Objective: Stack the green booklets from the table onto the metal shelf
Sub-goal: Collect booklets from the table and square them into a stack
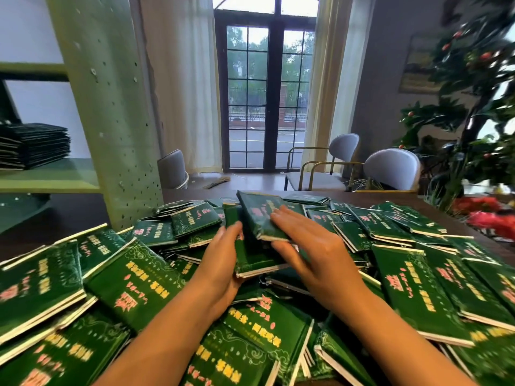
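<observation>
"Green paper booklets [259,218] clasped between left hand [220,254] and right hand [309,246], over the heaped brown wooden table [359,196], long edges pointing away."
"yeah, and the pale-green metal shelf [50,176] sits off left, so left hand's nearer."

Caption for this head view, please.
Left hand and right hand hold a booklet bundle above the heaped table; a stack sits on the metal shelf.

Covers of green booklets [133,285] heaped on the table [356,197]: pink and yellow characters, motion-blurred, none legible. Stack [36,146] on the metal shelf [55,178]: edges only, nothing readable
</observation>
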The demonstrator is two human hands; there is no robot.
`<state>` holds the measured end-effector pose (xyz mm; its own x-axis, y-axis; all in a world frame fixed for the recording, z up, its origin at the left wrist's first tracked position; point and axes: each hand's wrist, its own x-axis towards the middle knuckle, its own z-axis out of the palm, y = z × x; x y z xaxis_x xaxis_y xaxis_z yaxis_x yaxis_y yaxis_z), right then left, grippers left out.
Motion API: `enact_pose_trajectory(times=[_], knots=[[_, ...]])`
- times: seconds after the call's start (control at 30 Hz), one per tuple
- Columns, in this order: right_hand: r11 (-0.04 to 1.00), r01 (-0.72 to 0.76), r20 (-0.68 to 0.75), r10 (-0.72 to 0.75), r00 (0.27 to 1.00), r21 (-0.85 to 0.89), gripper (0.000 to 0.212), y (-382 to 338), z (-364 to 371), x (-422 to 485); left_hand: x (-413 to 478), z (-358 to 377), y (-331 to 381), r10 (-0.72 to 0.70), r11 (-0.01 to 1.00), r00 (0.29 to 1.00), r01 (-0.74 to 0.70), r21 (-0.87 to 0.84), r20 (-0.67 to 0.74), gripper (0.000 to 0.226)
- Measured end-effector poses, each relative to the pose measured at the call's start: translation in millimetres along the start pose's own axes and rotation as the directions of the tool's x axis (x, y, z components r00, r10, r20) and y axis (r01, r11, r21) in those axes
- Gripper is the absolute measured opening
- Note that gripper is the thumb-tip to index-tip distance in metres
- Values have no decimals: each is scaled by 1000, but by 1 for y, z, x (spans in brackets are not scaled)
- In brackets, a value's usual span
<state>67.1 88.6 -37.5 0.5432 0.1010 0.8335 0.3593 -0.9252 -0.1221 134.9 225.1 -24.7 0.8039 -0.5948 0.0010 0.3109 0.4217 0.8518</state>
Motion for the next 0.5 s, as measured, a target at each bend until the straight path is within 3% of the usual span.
enact_pose_trajectory(times=[0.1,0.23,0.3,0.4,0.5], knots=[[993,97,152,-86,985,-63,50,-4,3,4,0,-2,5,-37,994,997,43,-96,66,52],[985,160,295,-136,946,-60,51,-10,1,11,0,-2,7,29,997,999,-31,-66,-34,34],[998,64,296,-59,953,-9,52,-16,1,13,2,-3,8,136,990,981,-139,-10,-137,31],[973,-213,223,188,956,89,50,-22,-3,19,5,-6,14,225,973,944,-231,4,-240,22],[887,-456,254,426,868,70,42,-13,-9,32,8,-10,20,253,960,909,-278,-31,-330,10]])
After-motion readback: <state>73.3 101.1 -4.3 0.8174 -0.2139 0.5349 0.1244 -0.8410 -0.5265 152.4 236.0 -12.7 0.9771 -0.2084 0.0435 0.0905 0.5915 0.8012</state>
